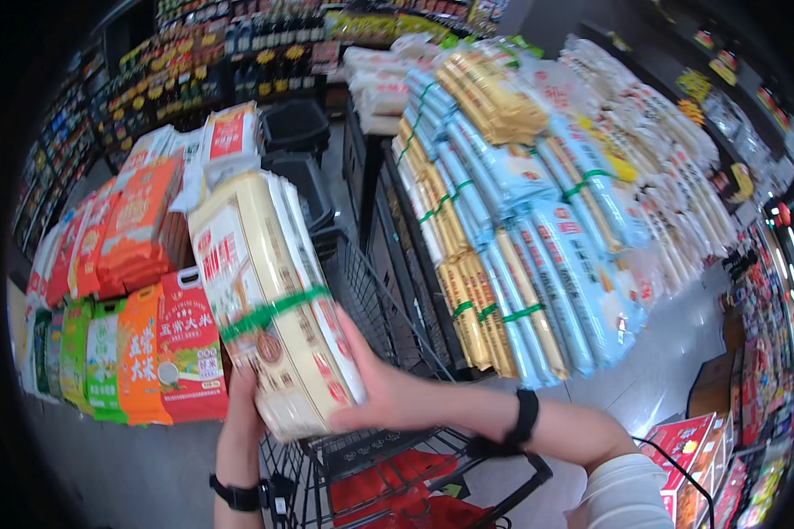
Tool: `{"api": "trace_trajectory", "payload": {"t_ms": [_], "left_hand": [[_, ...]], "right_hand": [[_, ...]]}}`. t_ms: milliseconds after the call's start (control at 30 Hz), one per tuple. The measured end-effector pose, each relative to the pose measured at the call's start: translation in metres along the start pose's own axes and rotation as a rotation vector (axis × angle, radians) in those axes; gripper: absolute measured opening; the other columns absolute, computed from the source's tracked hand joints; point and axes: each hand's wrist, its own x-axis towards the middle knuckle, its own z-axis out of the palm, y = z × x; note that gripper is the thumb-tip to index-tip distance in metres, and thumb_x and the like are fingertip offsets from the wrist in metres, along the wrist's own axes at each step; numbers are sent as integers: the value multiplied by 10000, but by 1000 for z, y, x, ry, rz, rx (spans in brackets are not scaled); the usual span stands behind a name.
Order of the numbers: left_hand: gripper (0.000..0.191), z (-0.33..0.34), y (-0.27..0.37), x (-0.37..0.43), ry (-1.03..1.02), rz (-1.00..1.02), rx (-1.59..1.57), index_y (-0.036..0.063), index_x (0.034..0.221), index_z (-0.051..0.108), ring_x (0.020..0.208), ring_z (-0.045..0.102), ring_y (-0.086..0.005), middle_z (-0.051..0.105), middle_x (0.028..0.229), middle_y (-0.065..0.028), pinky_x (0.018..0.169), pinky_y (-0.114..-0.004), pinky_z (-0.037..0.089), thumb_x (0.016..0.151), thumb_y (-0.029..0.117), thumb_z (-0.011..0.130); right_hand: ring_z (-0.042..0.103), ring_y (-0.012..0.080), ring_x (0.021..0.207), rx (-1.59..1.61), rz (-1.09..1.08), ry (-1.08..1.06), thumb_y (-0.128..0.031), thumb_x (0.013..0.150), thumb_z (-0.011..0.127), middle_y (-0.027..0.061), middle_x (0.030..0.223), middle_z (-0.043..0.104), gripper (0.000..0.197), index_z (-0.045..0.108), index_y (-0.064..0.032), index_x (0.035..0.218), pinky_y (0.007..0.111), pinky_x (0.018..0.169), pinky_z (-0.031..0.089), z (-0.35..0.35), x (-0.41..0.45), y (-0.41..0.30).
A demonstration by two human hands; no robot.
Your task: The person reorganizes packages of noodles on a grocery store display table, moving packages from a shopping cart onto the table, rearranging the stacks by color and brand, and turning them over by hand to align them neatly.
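Between my two hands is a bundle of noodle packs (271,297) bound by a green band, held tilted above a wire shopping cart (384,311). My left hand (243,390) grips its lower left side, the fingers partly hidden behind it. At the lower right side, my right hand (364,390) has its thumb on the front and its fingers along the edge. To the right, blue and tan noodle packs (556,264), many bound with green bands, lie piled on a display. A tan bundle (493,99) lies on top of that pile.
Rice bags (188,344) in red, orange and green stand stacked at the left. Black bins (294,125) are behind the cart. A red bag (403,489) shows at the cart's near end. White packs (675,152) fill the display's far right, and bottle shelves (271,53) line the back.
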Motion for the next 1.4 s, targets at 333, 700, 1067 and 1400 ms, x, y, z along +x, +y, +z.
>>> {"api": "trace_trajectory", "payload": {"t_ms": [333,700,1067,1400], "left_hand": [[681,66,-54,-81,-120,-43,249,22,1308,226,1101,481,-241,441,1229,-135,910,-365,423,768,205,599],[719,221,-57,-38,-194,94,194,35,1324,197,1109,465,-226,418,1247,-124,917,-347,406,769,230,612],[574,352,-70,60,-193,248,123,64,1302,262,1061,498,-210,454,1186,-126,863,-323,447,810,113,556],[475,353,-60,133,-115,92,544,71,1314,253,1047,525,-189,466,1211,-121,841,-308,469,890,161,447]], "right_hand": [[140,195,1302,86,133,237,-141,724,666,140,1435,68,1001,-83,-33,1380,299,1048,149,38,-138,-23],[106,182,1313,70,-92,338,-130,741,606,122,1445,60,918,-38,-32,1387,315,1053,129,-62,-187,-52],[183,215,1301,193,-190,339,-189,790,544,146,1420,147,815,18,29,1372,314,1039,191,-223,-176,-88],[352,356,1209,-789,-195,92,-265,791,597,197,1361,281,542,418,-78,1266,409,991,299,-263,-257,-154]]}}
